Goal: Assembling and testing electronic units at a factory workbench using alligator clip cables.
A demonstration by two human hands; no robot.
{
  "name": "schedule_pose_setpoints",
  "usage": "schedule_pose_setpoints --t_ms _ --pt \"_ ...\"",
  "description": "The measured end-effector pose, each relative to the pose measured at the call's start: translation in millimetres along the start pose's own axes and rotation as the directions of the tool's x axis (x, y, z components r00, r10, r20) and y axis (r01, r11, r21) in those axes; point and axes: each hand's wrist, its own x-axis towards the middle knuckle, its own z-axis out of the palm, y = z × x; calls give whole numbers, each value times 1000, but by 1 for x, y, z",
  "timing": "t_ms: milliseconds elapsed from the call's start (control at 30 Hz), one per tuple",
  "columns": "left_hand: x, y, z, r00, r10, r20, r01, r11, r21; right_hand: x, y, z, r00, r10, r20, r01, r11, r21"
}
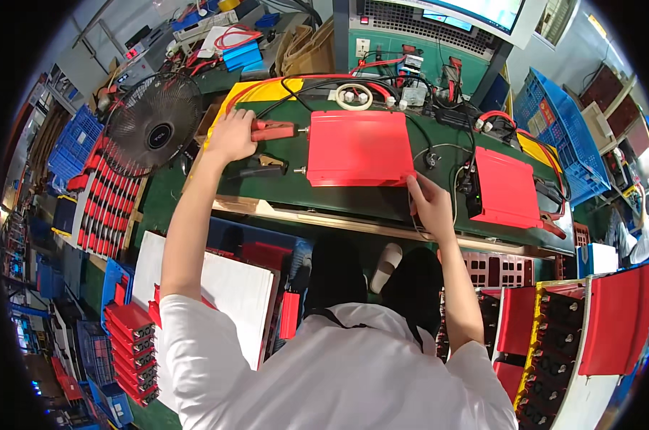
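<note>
"What's the setting?"

"A crowded workshop, with a dark green bench (367, 201) running beneath the central red box (357, 149). I'll place everything from that box."

"Then the big things first."

"A blue crate (554, 136) stands well to its right, a monitor (493, 14) is beyond it to the upper right, and a black fan (159, 132) is off to its left. A second red box (507, 188) sits to its right, apart from it on the same bench."

"So the box being worked on?"

"It lies flat near the bench's front edge, between the person's hands, its two terminals facing left."

"And the hands?"

"The left hand (233, 135), left of the box, is closed around the handles of a red clamp (276, 130). The right hand (436, 208) has its fingertips at the near right corner; whether it pinches or only steadies, I can't tell."

"Anything smaller?"

"A black clamp (263, 170) lies left of the box, just beside the lower terminal (299, 170). The red clamp points at the upper terminal (303, 130); whether its jaws touch it is too small to tell."

"Which step is this?"

"Joining the red clamp to that upper terminal, or taking it off, I'd judge."

"And the next move?"

"Probably a squeeze on the handles, with the box kept from sliding."
</note>
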Motion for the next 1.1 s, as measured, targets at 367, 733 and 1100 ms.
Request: schedule_pose_setpoints --t_ms 367,733,1100 --pt "12 12 -11 994 53 96 -48 997 -52 -5 17 -3 998 -58 37 53 992 112" --pt "-1 22 2 995 -27 97 50 969 -244 -7 11 -8 995 -58 86 38 974 222" --pt "-78 26 17 969 -246 28 205 733 -648 -1 19 -21 976 16 217 -44 991 125"
